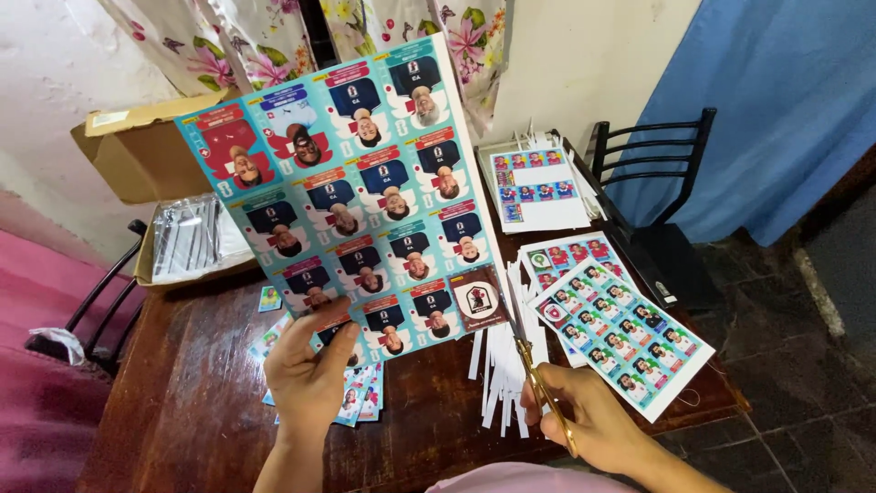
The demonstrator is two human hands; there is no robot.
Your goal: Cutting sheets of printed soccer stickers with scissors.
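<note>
The left hand [308,372] is closed on the bottom edge of a large glossy teal sheet of printed portrait stickers [351,192], thumb on the front, holding it upright and tilted above the dark brown wooden desk [192,383]. The right hand [593,422] grips a pair of gold-handled scissors [534,361], its fingers through the loops; the blades point up toward the sheet's lower right corner, at or just beside its edge.

Between the two hands lies a heap of narrow white paper strips [504,365]. Just under the left hand sits a small pile of cut stickers [360,397]. To the right of the right hand lie two more printed sticker sheets [625,333], overlapping. Beyond them, farther from the hands, is a partly cut sheet on white backing [538,187]. Beyond the left hand stands an open cardboard box [137,155] with clear plastic sleeves [187,236] in front.
</note>
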